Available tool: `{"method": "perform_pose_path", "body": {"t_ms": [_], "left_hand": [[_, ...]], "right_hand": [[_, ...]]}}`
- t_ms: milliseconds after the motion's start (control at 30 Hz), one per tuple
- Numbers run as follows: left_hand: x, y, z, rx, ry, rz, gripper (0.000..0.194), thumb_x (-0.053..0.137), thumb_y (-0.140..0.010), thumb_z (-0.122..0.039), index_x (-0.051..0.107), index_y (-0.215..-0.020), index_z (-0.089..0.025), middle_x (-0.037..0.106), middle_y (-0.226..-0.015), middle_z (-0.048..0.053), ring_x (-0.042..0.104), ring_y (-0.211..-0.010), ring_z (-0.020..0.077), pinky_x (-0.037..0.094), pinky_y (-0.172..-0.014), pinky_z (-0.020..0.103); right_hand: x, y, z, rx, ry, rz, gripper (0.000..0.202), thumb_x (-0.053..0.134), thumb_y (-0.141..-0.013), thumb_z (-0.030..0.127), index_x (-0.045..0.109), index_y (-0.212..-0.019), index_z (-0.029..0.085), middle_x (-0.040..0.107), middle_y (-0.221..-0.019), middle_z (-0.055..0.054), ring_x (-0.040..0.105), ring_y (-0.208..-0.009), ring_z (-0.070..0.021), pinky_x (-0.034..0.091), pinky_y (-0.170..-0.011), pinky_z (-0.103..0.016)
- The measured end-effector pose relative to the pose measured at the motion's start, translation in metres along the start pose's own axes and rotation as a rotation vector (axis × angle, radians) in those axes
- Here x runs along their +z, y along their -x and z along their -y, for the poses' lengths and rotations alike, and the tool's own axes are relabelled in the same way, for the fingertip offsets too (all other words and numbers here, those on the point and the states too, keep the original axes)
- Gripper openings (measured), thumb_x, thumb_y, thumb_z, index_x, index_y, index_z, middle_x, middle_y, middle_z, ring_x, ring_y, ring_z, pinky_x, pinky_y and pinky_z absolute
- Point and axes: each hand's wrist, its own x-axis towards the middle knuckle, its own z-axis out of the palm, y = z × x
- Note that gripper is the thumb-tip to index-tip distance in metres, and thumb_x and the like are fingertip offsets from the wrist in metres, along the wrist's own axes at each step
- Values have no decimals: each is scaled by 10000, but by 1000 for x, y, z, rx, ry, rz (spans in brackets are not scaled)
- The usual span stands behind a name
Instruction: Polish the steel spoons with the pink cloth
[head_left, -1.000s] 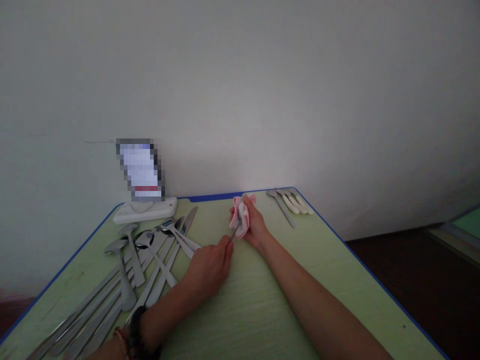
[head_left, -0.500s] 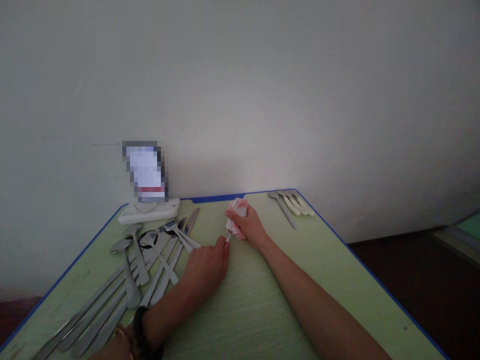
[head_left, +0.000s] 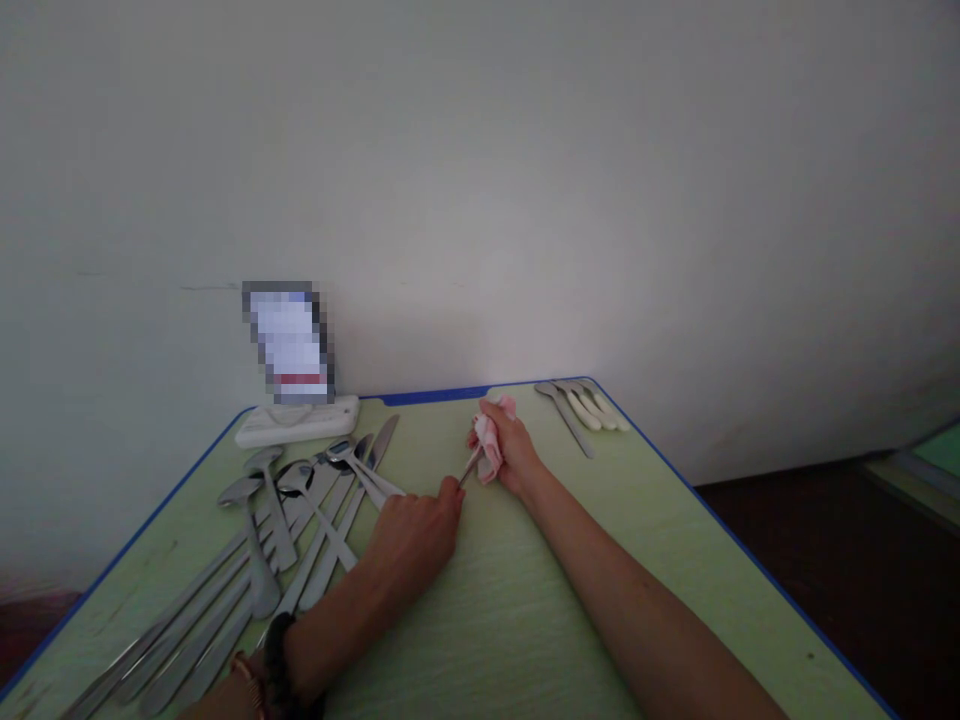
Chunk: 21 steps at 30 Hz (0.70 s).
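My left hand is closed on the handle of a piece of metal cutlery above the middle of the table. A pink and white cloth is bunched in my closed right hand. The cloth wraps the far end of the cutlery, so its kind is hidden. Left of my left hand lies a spread of steel cutlery, with several spoons and a table knife. Beyond my right hand, a grey spoon lies beside several spoons with cream handles.
The light green table has a blue edge and meets a pale wall. At the back left, a phone with a blurred screen leans on the wall above a white block. Dark floor shows at the right.
My right hand with the cloth has turned and shifted slightly to the right along the cutlery. My left hand has moved a little to the right; more of the metal shows between the hands.
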Motion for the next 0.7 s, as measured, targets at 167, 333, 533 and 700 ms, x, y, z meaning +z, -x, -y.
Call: {"method": "perform_pose_path", "body": {"t_ms": [167, 333, 533, 700], "left_hand": [[2, -2, 3, -4, 234, -47, 342, 209, -947, -290, 529, -974, -173, 705, -765, 105, 677, -721, 268, 446, -633, 335], [6, -4, 7, -75, 541, -155, 350, 210, -936, -296, 537, -856, -198, 675, -753, 58, 642, -733, 220, 397, -643, 284], [12, -11, 12, -63, 780, -293, 326, 245, -911, -327, 511, -776, -194, 627, -731, 57, 586, -699, 208, 389, -649, 293], [8, -10, 7, -68, 1104, -350, 309, 295, -901, -394, 483, -750, -201, 508, -528, -27, 493, -488, 148, 389, -515, 246]], "right_hand": [[-1, -1, 1, 127, -204, 95, 278, 570, -793, 390, 559, -649, 152, 585, -506, 16, 537, -434, -93, 436, -448, -201], [8, 2, -9, 116, -212, 49, 334, 524, -809, 477, 561, -697, 165, 604, -560, 5, 543, -472, -111, 449, -492, -232], [11, 9, -23, -71, 133, 130, 427, 530, -734, 592, 563, -667, 172, 573, -539, 5, 491, -473, -116, 391, -472, -235], [8, 4, -26, -270, 415, 107, 412, 571, -700, 578, 555, -637, 171, 558, -555, 20, 484, -538, -110, 387, -528, -230]]}}
